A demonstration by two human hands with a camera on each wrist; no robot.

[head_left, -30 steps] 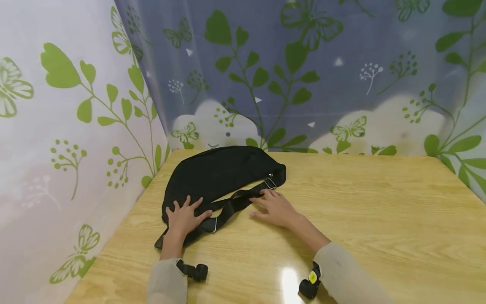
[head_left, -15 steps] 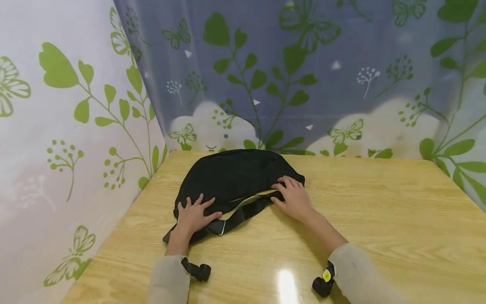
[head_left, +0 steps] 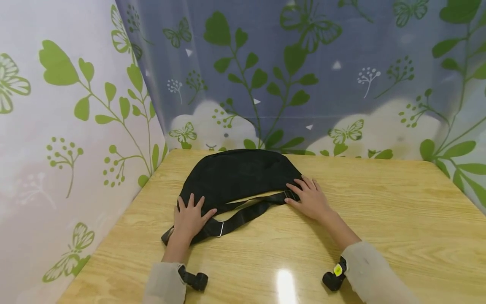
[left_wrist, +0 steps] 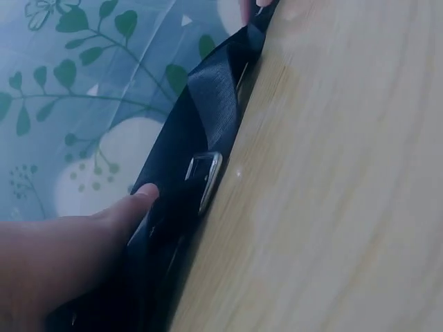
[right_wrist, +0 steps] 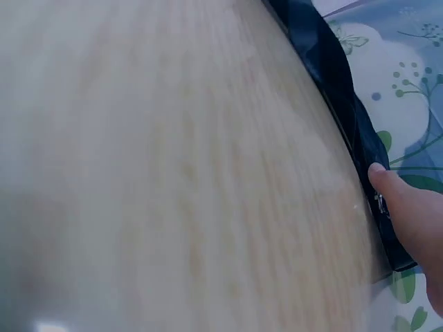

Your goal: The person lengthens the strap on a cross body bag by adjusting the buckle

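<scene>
Seeing wood-grain table [head_left: 387,219] under both hands on my feed, glare [head_left: 286,287] between forearms [head_left: 339,230]. Left hand [head_left: 190,217] spread, right hand [head_left: 310,199] loosely fanned, both resting on black bag [head_left: 243,174], gripping nothing; bag spans between them. Beyond hands, blue leaf-print backdrop [head_left: 338,93]; left of left hand, pale butterfly-print wall [head_left: 91,185].

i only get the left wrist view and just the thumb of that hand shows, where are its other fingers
Observer: In the head view, the left hand has its fingers spread on the left end of the bag.
Operator: ok, i see one buckle, is there another
Observer: Yes, the head view shows a second buckle on the strap, right by the fingers of the right hand.
</scene>
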